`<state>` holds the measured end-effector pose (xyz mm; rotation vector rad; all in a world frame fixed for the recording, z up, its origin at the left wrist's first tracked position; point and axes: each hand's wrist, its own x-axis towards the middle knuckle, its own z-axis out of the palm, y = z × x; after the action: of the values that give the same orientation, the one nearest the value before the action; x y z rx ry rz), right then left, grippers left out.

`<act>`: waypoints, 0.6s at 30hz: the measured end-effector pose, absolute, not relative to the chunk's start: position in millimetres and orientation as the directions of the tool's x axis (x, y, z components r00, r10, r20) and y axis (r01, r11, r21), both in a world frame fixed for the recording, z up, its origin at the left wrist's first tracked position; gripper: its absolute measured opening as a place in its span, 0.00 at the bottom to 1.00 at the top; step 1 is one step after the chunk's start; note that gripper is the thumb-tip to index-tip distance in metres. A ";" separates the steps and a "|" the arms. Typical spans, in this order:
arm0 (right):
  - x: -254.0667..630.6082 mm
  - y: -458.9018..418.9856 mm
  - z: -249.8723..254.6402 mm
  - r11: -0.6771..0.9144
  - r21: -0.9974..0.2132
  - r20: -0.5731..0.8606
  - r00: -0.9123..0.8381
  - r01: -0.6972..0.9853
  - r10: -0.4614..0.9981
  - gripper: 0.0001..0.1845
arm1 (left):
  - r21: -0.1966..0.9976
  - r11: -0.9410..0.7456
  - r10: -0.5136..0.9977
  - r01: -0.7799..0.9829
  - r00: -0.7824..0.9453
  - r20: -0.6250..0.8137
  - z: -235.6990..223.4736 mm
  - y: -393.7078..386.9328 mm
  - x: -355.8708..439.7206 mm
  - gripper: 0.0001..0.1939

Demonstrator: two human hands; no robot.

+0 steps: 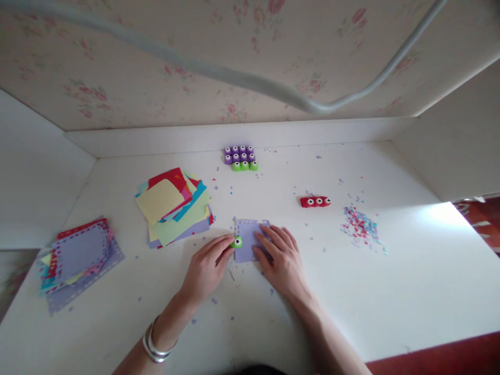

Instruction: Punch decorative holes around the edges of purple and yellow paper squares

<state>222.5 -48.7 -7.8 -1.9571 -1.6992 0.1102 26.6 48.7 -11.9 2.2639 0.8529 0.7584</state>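
Note:
A sheet of purple paper point(247, 250) lies flat on the white table, with small holes punched along its top and upper left edges. My left hand point(209, 263) pinches a green craft punch point(237, 241) that sits over the sheet's left edge. Across the sheet's right part rests my right hand point(279, 255), fingers spread and pressing the paper down; they cover its right edge. Tiny purple paper bits are scattered around the sheet.
Punched sheets point(82, 250) are piled at the far left, beside a stack of coloured paper point(162, 200). Purple and green punches point(240, 157) stand in rows near the wall. Red punches point(315, 201) and a confetti heap point(362, 226) lie to the right. A pale cable point(250, 80) hangs above.

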 end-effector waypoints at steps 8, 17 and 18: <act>224.9 -47.0 -4.5 -0.066 -0.460 0.250 0.200 0.885 0.947 0.17 | 0.693 -0.593 0.734 0.410 0.629 0.255 -9.7 49.6 27.1 0.15; 225.3 -45.8 -4.0 -0.078 -0.469 0.229 0.207 0.880 0.951 0.16 | 0.695 -0.588 0.730 0.414 0.641 0.237 -10.7 50.0 26.7 0.15; 225.2 -45.8 -4.1 -0.079 -0.469 0.229 0.207 0.880 0.951 0.16 | 0.693 -0.590 0.729 0.415 0.642 0.236 -10.7 49.9 26.5 0.15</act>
<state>225.2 -45.8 -4.1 -1.9782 -1.6933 0.1837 26.5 49.9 -10.7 2.2598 0.8876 0.6839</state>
